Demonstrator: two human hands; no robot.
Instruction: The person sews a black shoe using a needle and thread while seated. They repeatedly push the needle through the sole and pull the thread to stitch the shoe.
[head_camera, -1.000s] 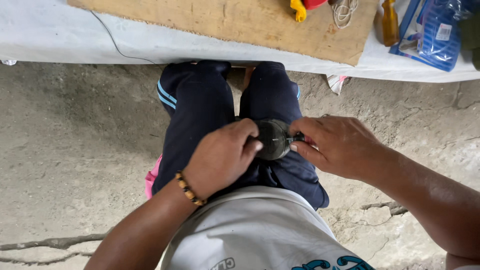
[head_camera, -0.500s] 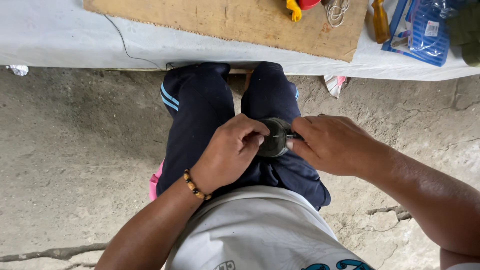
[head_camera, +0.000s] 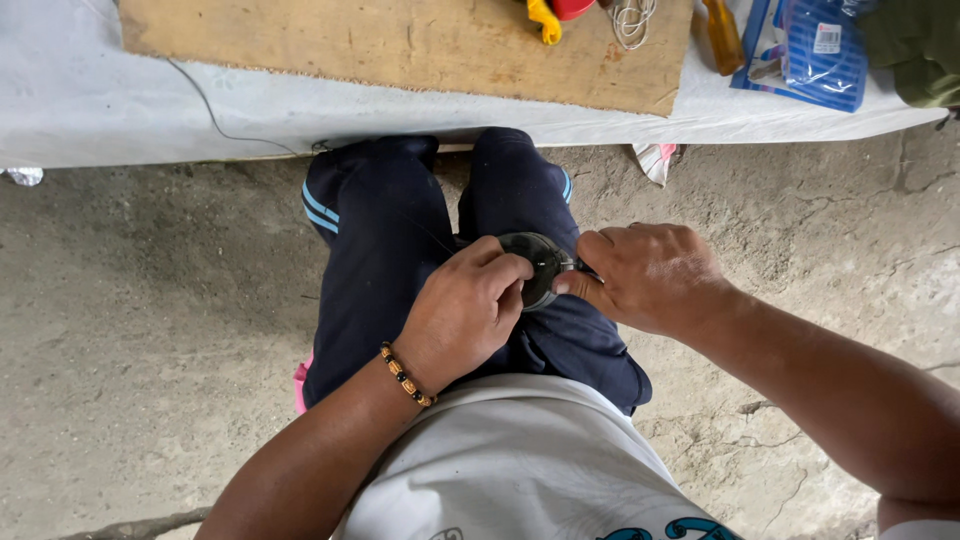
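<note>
I sit with my dark blue trousers over my lap. My left hand (head_camera: 465, 310), with a beaded bracelet on the wrist, is closed around a small round dark part with a metal rim (head_camera: 538, 265), held above my right thigh. My right hand (head_camera: 650, 275) is closed on a thin dark tool (head_camera: 583, 267) whose tip touches the right side of the round part. Most of the round part is hidden by my fingers.
A low table (head_camera: 70, 100) under white sheeting runs along the top, with a wooden board (head_camera: 400, 45) on it. On the table lie a yellow item (head_camera: 543, 20), coiled wire (head_camera: 630, 18), an amber-handled tool (head_camera: 723, 35) and a blue packet (head_camera: 810, 50). Cracked concrete floor (head_camera: 150, 330) lies on both sides.
The camera has shifted a little, so hands and lap sit slightly lower right. Both hands stay clasped on the round part, and its metal rim shows more than a second ago.
</note>
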